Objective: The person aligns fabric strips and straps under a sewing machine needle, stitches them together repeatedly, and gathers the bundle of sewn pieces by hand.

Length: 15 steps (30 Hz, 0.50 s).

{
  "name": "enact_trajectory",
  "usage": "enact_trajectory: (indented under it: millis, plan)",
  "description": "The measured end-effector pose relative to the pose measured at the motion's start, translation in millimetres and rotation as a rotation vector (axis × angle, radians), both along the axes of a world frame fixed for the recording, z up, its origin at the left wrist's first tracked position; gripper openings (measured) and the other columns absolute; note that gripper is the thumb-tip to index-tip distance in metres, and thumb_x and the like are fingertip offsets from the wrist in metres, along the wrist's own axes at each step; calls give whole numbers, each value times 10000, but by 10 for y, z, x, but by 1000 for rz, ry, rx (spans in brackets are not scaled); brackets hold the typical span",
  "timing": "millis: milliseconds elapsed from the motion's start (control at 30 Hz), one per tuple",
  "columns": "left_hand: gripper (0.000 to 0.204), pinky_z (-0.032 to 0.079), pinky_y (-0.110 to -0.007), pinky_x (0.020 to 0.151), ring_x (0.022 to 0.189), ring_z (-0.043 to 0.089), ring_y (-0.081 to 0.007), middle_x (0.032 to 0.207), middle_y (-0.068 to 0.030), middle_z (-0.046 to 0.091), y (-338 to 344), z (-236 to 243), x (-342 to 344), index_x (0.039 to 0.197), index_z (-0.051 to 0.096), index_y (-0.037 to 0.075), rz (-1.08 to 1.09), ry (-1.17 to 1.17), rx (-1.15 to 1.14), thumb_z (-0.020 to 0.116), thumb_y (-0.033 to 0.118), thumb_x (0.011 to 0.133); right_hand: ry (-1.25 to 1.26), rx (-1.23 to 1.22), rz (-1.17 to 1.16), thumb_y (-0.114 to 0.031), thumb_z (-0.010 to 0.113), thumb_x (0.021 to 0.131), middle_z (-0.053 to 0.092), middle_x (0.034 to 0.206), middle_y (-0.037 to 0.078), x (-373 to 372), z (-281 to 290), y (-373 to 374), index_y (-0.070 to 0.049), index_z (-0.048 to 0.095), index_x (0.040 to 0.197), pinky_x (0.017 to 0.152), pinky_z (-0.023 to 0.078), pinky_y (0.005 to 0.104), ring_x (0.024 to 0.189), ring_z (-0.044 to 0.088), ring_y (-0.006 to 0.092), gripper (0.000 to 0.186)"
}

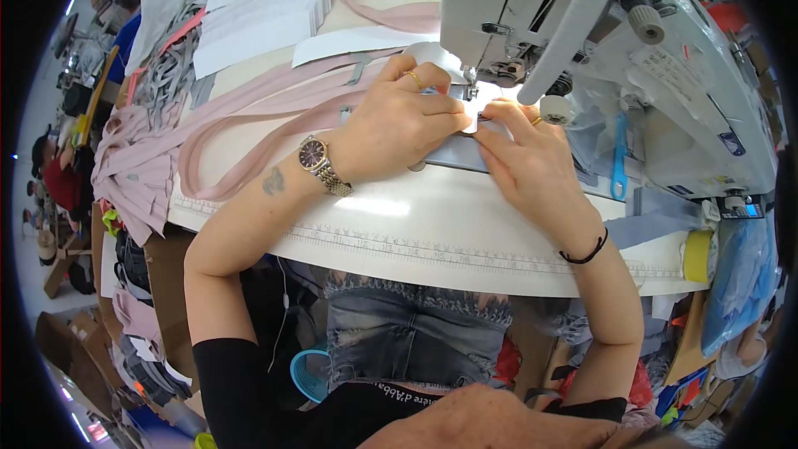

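Both my hands are close together beside the needle of a white sewing machine [470, 83], under its bright lamp. My left hand [407, 120], with a ring and a wristwatch, has its fingers curled in and pressed down just left of the presser foot. Its fingertips pinch the edge of a small pale piece of fabric [473, 120]. From the other side my right hand [532, 154] pinches the same piece between thumb and fingers. Glare and my fingers hide most of the fabric. Long pink strips [274, 112] with small grey tabs lie left of my left hand.
A stack of white sheets [262, 17] and heaped grey strips [174, 62] lie at the far left. A blue-handled tool [619, 158] rests by the machine's base. Yellow tape [697, 256] stands near the right end of the ruler-marked table edge [399, 251].
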<state>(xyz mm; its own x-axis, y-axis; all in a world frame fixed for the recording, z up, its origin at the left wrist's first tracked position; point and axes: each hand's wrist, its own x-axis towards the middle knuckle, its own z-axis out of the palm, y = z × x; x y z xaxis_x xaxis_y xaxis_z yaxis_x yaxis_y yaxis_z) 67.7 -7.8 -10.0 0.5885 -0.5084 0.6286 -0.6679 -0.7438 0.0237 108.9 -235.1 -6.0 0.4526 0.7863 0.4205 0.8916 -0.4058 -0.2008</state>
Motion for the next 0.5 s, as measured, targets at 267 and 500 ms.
enact_trajectory:
  millis: [267,500]
  plan:
    - [120,531,-354,835,918,666,-221,932,-14,721,86,37,85,881,706,69,-147,123,-124,745,79,768,-78,-11,18,-83,717,810,629,1203,35,16,-18,6,-62,691,1048,694,445,355,962,658,217,240]
    - [149,561,-355,806,946,678,-248,999,-56,704,98,17,90,928,677,49,-127,163,-66,705,60,782,-115,-118,-52,-86,728,795,627,1235,43,-37,21,19,-53,665,1092,694,521,349,989,677,227,305]
